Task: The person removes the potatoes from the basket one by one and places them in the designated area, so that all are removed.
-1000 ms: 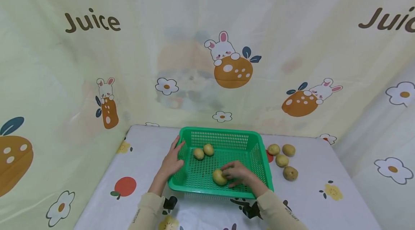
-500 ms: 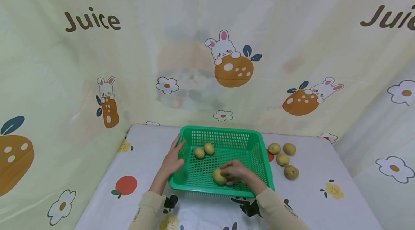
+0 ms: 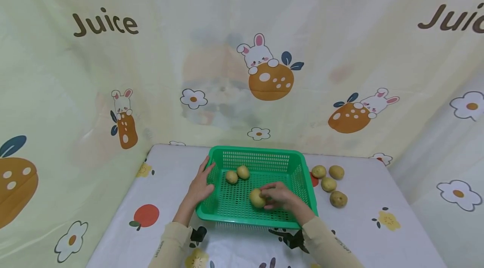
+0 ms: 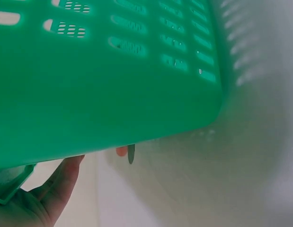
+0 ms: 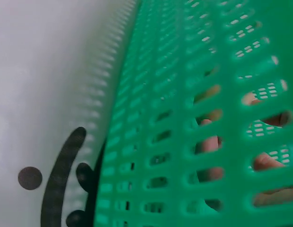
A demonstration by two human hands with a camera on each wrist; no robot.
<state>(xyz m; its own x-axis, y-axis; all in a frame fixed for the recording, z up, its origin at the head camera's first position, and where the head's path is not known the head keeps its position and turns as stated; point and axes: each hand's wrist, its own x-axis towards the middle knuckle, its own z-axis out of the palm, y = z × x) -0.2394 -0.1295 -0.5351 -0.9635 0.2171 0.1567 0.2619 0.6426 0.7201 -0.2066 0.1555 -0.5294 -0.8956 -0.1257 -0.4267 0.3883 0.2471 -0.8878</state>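
A green plastic basket (image 3: 257, 220) stands on the cloth-covered table. My left hand (image 3: 199, 187) rests along its left rim with fingers spread and fairly straight; in the left wrist view, part of that hand (image 4: 56, 194) shows beyond the basket wall. My right hand (image 3: 280, 196) reaches over the basket's front right and holds a yellow potato (image 3: 257, 198) by its right side, inside the basket. Two smaller potatoes, one left (image 3: 232, 177) and one right (image 3: 243, 172), lie together at the back left of the basket. Through the slots in the right wrist view, fingers (image 5: 267, 161) show partly.
Several loose potatoes (image 3: 329, 184) lie on the table to the right of the basket. A white printed cloth (image 3: 378, 238) covers the table. Printed curtains (image 3: 223, 91) enclose the back and sides.
My right hand and the potato it holds have moved slightly back, away from the basket's front wall. My left hand stays at the left rim.
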